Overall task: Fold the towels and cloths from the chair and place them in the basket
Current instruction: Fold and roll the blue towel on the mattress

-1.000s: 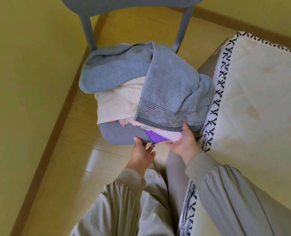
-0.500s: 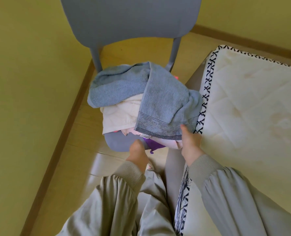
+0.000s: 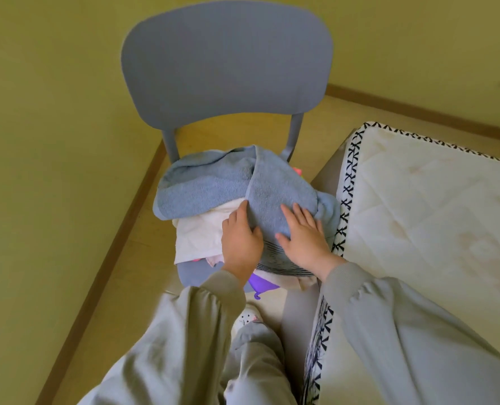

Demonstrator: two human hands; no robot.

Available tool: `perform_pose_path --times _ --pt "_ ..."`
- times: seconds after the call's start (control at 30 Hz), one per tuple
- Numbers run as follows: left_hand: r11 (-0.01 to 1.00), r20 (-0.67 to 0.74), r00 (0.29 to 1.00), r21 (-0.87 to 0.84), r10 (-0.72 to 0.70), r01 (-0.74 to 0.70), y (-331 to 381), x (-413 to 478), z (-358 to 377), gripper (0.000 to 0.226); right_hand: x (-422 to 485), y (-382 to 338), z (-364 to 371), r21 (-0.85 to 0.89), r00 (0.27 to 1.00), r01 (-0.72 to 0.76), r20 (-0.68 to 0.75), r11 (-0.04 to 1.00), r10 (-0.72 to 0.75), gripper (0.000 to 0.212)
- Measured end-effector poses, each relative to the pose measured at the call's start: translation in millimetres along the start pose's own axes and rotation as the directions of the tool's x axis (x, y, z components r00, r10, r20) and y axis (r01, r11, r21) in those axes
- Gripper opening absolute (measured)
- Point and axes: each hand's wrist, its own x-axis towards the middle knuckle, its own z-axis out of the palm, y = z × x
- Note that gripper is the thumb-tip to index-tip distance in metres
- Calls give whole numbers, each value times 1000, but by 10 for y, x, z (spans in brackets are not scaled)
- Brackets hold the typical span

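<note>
Right hand (image 3: 304, 244) flat on blue towel (image 3: 213, 185); left hand (image 3: 241, 244) at edge, grip unclear.

The person's left hand (image 3: 241, 241) and right hand (image 3: 304, 238) lie side by side, palms down, close but not touching. The right fingers (image 3: 300, 213) are straight and spread, with the thumb angled toward the left hand. The left fingers (image 3: 243, 213) bend gently and its thumb is hidden. The left forearm (image 3: 184, 331) and right forearm (image 3: 389, 317), in pale grey ribbed-cuff sleeves, reach forward.
</note>
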Motion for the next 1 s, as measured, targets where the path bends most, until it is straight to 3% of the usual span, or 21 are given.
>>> perform_pose_path --times 0.1,0.33,0.53,0.63,0.73,0.83,1.0 --pt "996 -60 996 71 67 -63 -146 40 87 58 59 75 161 -84 1000 21 17 996 -20 64" --pt "976 -147 972 151 182 -160 -259 86 209 49 156 138 473 -183 977 36 -202 982 -73 62" --pt "953 -221 929 124 298 -276 -170 -57 283 35 131 187 448 -108 974 101 -194 989 -121 61" --pt "975 -188 958 -16 215 -222 96 -181 210 40 5 255 271 27 958 161 -243 987 -150 61" --pt "954 -128 990 -288 50 -85 390 -420 30 50 -248 334 49 234 951 185 -289 954 -114 55" --pt "871 -41 999 -491 -32 8 653 -639 -132 52 -575 424 -167 442 969 191 -229 876 -96 55" --pt "640 61 997 -764 -47 77 1173 -927 -404 54 -1021 418 -477 613 956 290 -155 735 -248 77"
